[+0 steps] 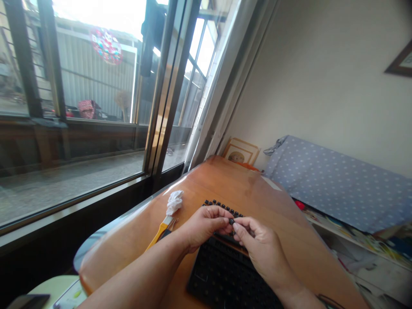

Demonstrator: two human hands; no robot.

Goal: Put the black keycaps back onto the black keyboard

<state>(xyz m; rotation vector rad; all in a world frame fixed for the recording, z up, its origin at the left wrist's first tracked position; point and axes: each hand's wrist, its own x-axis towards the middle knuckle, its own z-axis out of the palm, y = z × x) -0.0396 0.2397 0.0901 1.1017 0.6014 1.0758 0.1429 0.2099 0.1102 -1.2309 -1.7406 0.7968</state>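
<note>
A small black piece that looks like a keycap (231, 221) is pinched between the fingertips of both hands. My left hand (209, 223) grips it from the left, thumb and forefinger closed. From the right, my right hand (262, 242) has its thumb and forefinger closed on the same piece. Beneath my hands lies a black keyboard (222, 274), partly covered by my forearms. Just beyond my fingers are rows of small black keys (219, 203); the hands hide part of them. A brush with a yellow handle (157, 237) lies left of my left hand.
White crumpled tissue (174, 202) touches the brush's bristle end on the wooden table (251, 184). A window (106, 107) runs along the left. Shelves under a dotted cloth (334, 180) stand at the right, and a small frame (242, 151) leans at the far end.
</note>
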